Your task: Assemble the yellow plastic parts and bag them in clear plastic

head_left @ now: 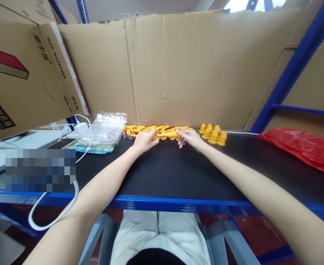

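My left hand [145,141] is closed around one end of a yellow plastic stick-like part [166,135]. The thumb and fingers of my right hand [191,139] pinch the other end, so the part lies level between both hands. Just behind them is a pile of similar yellow plastic pieces [134,129], some with small shiny metal bits at the left side. Close to my right hand, several yellow cup-shaped pieces with flared rims [214,137] stand in rows. My fingers hide parts of the held piece, and its exact kind is too small to tell.
A clear plastic bag [108,127] lies left of the pile, with white cables [88,147] nearby. At the right is a red plastic bag [300,147]. Cardboard [195,70] walls the back of the black tabletop [173,176]; a large carton [26,73] overhangs the left.
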`<action>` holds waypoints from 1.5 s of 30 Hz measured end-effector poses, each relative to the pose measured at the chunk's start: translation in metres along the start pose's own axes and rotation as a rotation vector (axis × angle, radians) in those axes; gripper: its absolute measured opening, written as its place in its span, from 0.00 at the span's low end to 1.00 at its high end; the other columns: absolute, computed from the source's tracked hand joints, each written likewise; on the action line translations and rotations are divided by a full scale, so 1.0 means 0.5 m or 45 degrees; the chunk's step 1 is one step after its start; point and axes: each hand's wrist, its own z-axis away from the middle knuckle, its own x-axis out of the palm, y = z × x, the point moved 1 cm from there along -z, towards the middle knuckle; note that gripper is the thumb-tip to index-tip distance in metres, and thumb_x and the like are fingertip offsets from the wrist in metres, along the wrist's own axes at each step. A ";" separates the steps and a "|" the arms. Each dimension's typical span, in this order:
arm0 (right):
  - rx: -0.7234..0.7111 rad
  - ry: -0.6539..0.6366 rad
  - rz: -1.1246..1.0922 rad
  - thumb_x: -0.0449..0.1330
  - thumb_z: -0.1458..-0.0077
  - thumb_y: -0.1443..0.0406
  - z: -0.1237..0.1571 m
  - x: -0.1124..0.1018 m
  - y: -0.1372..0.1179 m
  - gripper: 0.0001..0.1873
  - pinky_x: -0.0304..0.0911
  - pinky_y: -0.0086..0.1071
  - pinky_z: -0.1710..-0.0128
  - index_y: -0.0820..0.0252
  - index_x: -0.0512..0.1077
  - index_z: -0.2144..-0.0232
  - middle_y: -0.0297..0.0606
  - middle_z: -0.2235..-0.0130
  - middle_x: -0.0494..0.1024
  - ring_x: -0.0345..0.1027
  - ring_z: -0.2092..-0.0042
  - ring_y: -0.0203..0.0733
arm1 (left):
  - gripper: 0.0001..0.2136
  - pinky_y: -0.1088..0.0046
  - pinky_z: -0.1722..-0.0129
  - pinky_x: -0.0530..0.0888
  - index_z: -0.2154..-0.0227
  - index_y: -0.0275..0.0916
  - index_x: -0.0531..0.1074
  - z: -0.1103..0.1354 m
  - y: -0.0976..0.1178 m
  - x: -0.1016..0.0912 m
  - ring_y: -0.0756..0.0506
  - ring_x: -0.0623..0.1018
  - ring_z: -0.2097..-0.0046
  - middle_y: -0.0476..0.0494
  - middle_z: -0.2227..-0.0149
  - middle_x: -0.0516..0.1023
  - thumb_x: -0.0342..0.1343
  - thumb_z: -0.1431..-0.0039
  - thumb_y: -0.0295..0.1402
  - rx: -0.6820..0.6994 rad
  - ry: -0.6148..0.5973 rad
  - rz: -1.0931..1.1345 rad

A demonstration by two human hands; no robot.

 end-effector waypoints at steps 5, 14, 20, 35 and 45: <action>-0.004 -0.091 -0.033 0.61 0.51 0.51 -0.012 -0.005 0.015 0.23 0.65 0.27 0.75 0.61 0.67 0.59 0.39 0.68 0.78 0.72 0.75 0.35 | 0.14 0.72 0.65 0.69 0.57 0.42 0.71 -0.002 -0.006 0.005 0.44 0.77 0.64 0.44 0.64 0.79 0.52 0.46 0.38 -0.042 -0.032 0.001; -0.033 -0.099 0.009 0.60 0.52 0.48 -0.004 -0.004 0.009 0.22 0.66 0.30 0.72 0.62 0.68 0.69 0.38 0.74 0.77 0.72 0.76 0.36 | 0.14 0.72 0.66 0.68 0.57 0.41 0.71 0.001 -0.005 0.004 0.44 0.77 0.64 0.44 0.65 0.79 0.51 0.46 0.38 -0.034 -0.052 -0.025; 0.087 -0.083 -0.008 0.53 0.48 0.44 -0.003 0.002 0.008 0.26 0.62 0.27 0.80 0.62 0.67 0.75 0.41 0.77 0.76 0.70 0.79 0.36 | 0.13 0.72 0.66 0.68 0.58 0.42 0.71 0.001 -0.001 0.005 0.44 0.77 0.65 0.44 0.65 0.79 0.52 0.46 0.38 -0.031 -0.044 -0.014; -0.030 -0.084 0.061 0.56 0.48 0.47 -0.004 0.003 0.014 0.23 0.65 0.28 0.74 0.62 0.69 0.73 0.39 0.74 0.77 0.71 0.76 0.34 | 0.14 0.72 0.65 0.69 0.57 0.42 0.71 0.002 -0.003 0.007 0.44 0.77 0.64 0.44 0.65 0.79 0.52 0.46 0.37 -0.024 -0.042 -0.011; 0.073 -0.143 0.102 0.65 0.54 0.60 -0.007 0.005 0.039 0.32 0.69 0.29 0.71 0.60 0.61 0.47 0.43 0.57 0.75 0.72 0.71 0.34 | 0.14 0.72 0.64 0.69 0.57 0.42 0.71 -0.002 -0.015 0.007 0.44 0.77 0.63 0.43 0.64 0.79 0.52 0.47 0.37 -0.078 -0.083 -0.017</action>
